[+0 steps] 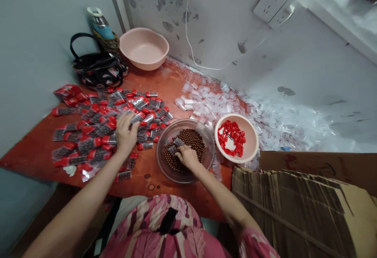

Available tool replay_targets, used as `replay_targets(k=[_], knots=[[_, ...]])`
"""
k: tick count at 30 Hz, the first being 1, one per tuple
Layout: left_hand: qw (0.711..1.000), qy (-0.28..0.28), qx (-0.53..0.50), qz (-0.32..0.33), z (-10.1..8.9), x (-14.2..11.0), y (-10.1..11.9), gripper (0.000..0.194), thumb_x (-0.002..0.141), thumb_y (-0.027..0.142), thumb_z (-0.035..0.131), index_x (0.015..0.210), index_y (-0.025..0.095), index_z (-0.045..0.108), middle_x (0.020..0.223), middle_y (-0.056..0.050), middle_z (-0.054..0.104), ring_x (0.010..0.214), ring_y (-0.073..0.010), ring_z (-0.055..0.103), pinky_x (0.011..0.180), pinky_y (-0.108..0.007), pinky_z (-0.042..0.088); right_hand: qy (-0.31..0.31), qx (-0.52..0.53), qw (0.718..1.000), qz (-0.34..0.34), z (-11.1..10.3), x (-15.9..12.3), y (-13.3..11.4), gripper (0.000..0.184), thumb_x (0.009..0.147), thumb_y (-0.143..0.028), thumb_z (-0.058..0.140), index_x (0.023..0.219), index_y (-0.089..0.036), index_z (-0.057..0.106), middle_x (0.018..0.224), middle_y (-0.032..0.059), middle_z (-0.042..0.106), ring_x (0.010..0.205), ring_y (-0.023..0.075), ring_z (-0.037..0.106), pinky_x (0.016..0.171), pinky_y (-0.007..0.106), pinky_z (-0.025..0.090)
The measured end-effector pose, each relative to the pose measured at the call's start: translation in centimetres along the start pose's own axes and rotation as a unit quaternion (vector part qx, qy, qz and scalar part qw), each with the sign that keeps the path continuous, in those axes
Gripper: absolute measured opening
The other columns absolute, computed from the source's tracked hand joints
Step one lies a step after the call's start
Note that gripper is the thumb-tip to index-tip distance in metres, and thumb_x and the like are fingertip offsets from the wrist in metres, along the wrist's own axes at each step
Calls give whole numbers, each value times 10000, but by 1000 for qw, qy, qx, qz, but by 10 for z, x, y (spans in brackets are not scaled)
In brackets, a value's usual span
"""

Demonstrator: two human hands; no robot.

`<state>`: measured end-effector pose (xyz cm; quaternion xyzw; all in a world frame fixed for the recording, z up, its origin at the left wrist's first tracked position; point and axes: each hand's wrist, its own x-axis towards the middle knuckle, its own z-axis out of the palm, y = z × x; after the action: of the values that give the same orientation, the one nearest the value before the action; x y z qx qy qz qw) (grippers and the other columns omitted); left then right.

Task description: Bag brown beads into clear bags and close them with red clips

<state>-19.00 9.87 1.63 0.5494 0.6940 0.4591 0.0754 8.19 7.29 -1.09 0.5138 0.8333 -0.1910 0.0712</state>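
My right hand [187, 156] rests in a clear glass bowl [165, 139] of small brown beads [191, 137], fingers curled around a small clear tube [176, 145] partly filled with beads. My left hand [126, 132] reaches over a pile of filled, red-capped tubes [97, 132] on the red table, fingers spread and touching them. A pink bowl [252, 142] of red caps [232, 132] stands just right of the glass bowl.
Empty clear tubes [206, 101] are heaped behind the bowls and along the wall. A large pink basin [144, 48], a black handbag [98, 67] and a bottle [100, 24] stand at the back left. Flattened cardboard [294, 211] lies at the right.
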Motion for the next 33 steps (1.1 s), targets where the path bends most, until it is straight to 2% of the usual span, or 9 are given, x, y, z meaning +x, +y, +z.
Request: replay_targets(k=[4,7,16,20,23,26,29,31,33], knots=[[995,-88,-47,0,6,-36,42,301,813,283,475,1090,196,555,1127,-59,586,1099,-197,489,964,-371,351,-8,37,997,66,19,6,-20,424,764,-431,525,1073,-149,460,1021,133,558,925,230,537,742,336,421],[984,-149,-95,-31,8,-59,60,320,818,290,461,1119,209,535,1095,-58,608,1021,-185,549,912,-350,408,12,139,987,78,27,10,-21,313,756,-308,541,1010,-129,503,1022,161,568,974,248,522,799,368,404],[938,-233,-215,-140,21,-100,69,407,812,310,443,1198,184,479,1159,-90,582,1042,-189,552,921,-361,409,71,393,917,11,16,2,-3,224,775,-242,488,984,-183,541,899,15,643,801,135,599,699,247,471],[895,-310,-285,-150,31,-108,81,461,761,314,513,1205,194,483,1214,-68,547,1112,-206,499,968,-369,357,99,537,837,-23,0,-13,-5,248,733,-271,555,967,-189,561,866,5,641,769,132,593,686,245,472],[862,-303,-344,-215,40,-109,91,377,702,321,585,1054,184,604,1096,-65,624,1035,-227,549,951,-384,372,107,638,762,-21,-13,-25,-5,230,672,-298,632,872,-188,599,756,-16,628,669,120,578,644,237,468],[830,-289,-392,-272,48,-110,100,365,680,345,608,985,146,621,986,-84,659,915,-226,605,869,-395,444,119,597,793,7,-26,-36,2,229,674,-323,636,849,-180,602,723,-18,623,633,118,576,615,226,464],[785,-290,-438,-328,50,-111,111,400,659,360,632,994,143,604,944,-75,661,826,-200,631,798,-386,494,148,427,892,28,-36,-45,18,228,807,-339,486,940,-182,583,823,11,642,732,120,593,680,220,454],[752,-279,-467,-371,48,-110,117,409,615,348,677,969,154,613,934,-56,657,809,-182,630,789,-368,504,120,250,960,33,-36,-47,29,258,874,-285,364,1009,-192,564,929,35,640,841,119,590,750,221,434],[742,-275,-478,-382,45,-110,122,419,594,336,697,964,158,614,955,-54,647,831,-182,621,789,-361,507,57,117,991,30,-29,-47,35,240,860,-231,384,972,-183,592,935,65,649,873,145,595,762,240,431]])
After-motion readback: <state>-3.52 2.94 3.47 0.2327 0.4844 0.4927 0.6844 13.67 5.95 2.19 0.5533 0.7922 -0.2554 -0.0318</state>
